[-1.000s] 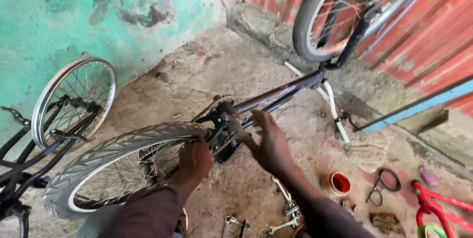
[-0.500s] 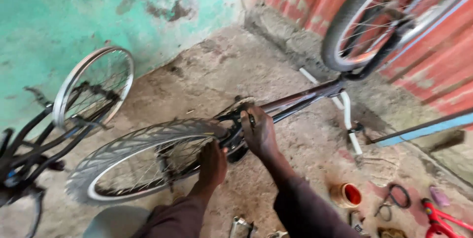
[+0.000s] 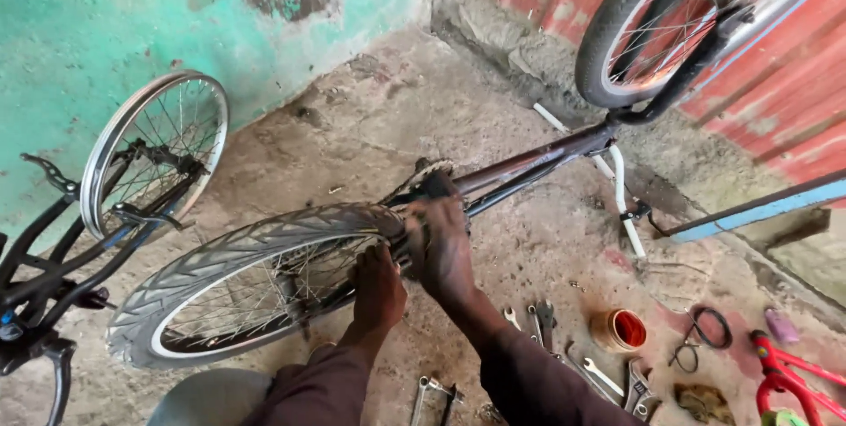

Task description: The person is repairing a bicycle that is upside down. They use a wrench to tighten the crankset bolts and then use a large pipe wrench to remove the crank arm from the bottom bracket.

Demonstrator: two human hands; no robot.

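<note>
An upturned bicycle lies across the dirt floor, its dark frame [image 3: 529, 166] running up to the right. Its rear wheel with a grey treaded tyre [image 3: 238, 250] points toward me. My left hand [image 3: 379, 289] grips the wheel near the tyre's right end, by the frame stays. My right hand [image 3: 441, 245] is clamped over the tyre and frame just beside it, near the chainring [image 3: 421, 170]. What sits under the fingers is hidden.
A second bike with a bare rim [image 3: 154, 148] stands at the left by the green wall. The front wheel [image 3: 670, 25] rises against red metal sheeting. Spanners [image 3: 538, 325], a small orange tin [image 3: 619, 331], pliers [image 3: 636, 384] and a red frame [image 3: 789, 373] lie at the right.
Both hands have moved forward along the wheel and closed around the tyre and frame. The view has shifted, so the bicycle sits more to the right.
</note>
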